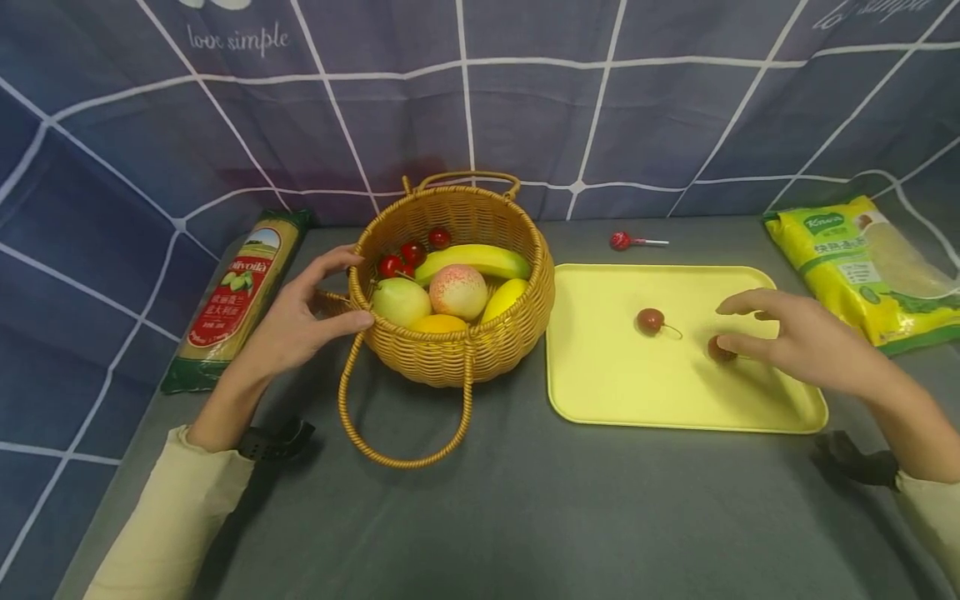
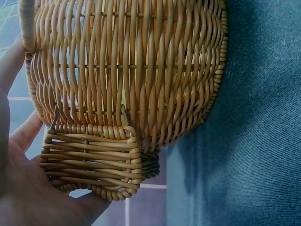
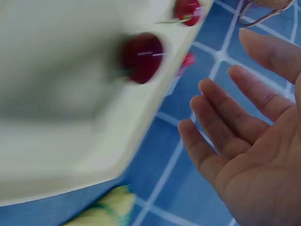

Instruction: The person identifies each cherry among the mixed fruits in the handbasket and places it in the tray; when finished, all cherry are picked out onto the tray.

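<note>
Apparently standing partway through the fruit work, judging by the layout. Already counting, inside the wicker basket (image 1: 513,346) toward the far edge of the table (image 1: 525,508), three red cherries (image 1: 413,253) near the left rim, a banana (image 1: 480,259), a peach (image 1: 459,292), a pale green fruit (image 1: 400,303), perhaps a pear, a lemon (image 1: 504,300), and an orange-yellow fruit (image 1: 438,325) low by the near rim. Leaving outside, on the yellow tray (image 1: 600,387), two more cherries: finding the stemmed cherry (image 1: 649,321) a little left of centre toward the far edge, and the second cherry (image 1: 716,352) right of centre, well inside the right edge. Noticing also a lollipop (image 1: 620,241) on the table just beyond the tray's far edge, without any sign of handling.

Touching the basket's left rim with the left hand (image 1: 296,321), spreading fingers and thumb well apart along it, probably just steadying. Hovering over the right half of the tray with the right hand (image 1: 806,337), keeping fingers loosely extended and thumb apart, gripping nothing. In the head view, seeing the second cherry directly under the thumb tip, partly hidden by it; in the right wrist view, seeing both tray cherries beyond the fingertips, without visible contact. Placing the stemmed cherry farther off, left of the fingertips in the head view.
</note>
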Action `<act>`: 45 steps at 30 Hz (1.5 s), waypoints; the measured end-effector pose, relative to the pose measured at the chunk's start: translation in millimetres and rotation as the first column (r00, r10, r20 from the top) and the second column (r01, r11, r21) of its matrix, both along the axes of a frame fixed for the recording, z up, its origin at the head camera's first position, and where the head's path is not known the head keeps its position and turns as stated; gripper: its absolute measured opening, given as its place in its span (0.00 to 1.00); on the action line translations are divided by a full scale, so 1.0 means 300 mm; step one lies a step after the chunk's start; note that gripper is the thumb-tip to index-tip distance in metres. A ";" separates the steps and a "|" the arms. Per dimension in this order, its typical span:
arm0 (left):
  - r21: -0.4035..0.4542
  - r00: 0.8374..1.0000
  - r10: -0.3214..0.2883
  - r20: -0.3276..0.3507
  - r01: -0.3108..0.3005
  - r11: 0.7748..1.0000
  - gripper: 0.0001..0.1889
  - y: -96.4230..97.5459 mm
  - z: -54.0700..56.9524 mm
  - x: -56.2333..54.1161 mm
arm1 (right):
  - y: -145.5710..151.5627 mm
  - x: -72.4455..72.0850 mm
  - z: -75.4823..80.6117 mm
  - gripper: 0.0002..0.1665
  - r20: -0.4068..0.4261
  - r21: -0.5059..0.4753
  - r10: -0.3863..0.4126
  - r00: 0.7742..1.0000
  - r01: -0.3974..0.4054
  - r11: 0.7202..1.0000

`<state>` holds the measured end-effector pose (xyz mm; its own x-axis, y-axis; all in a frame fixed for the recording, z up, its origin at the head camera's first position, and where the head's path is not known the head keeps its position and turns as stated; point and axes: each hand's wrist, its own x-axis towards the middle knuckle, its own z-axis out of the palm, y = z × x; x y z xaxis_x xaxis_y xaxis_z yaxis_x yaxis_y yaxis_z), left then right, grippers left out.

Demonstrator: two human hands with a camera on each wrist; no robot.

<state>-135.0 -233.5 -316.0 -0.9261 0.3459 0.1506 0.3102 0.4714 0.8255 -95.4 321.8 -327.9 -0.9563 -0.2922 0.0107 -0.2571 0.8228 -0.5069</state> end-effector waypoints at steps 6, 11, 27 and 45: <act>-0.009 1.000 0.001 0.007 -0.001 1.000 0.34 -0.006 0.005 0.001 | -0.167 -0.030 0.129 0.20 -0.107 -0.005 0.088 0.990 -0.089 0.996; -0.009 1.000 0.013 0.012 -0.013 1.000 0.34 -0.015 0.005 0.003 | -0.349 -0.095 0.246 0.18 -0.218 -0.042 0.237 0.947 -0.252 0.967; -0.009 1.000 0.006 0.021 -0.006 1.000 0.32 -0.017 0.008 0.003 | -0.948 -0.404 0.374 0.16 -0.012 0.015 0.580 0.814 -0.580 0.814; 0.015 1.000 -0.005 0.018 0.004 1.000 0.33 0.000 0.003 -0.004 | -1.118 -0.516 0.383 0.21 0.412 0.224 0.579 0.704 -0.694 0.684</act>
<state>-136.3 -233.6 -315.2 -0.9272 0.3480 0.1389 0.2973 0.4579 0.8378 -250.1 -13.6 -213.0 -0.4718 -0.7582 -0.4501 -0.6749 0.6390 -0.3690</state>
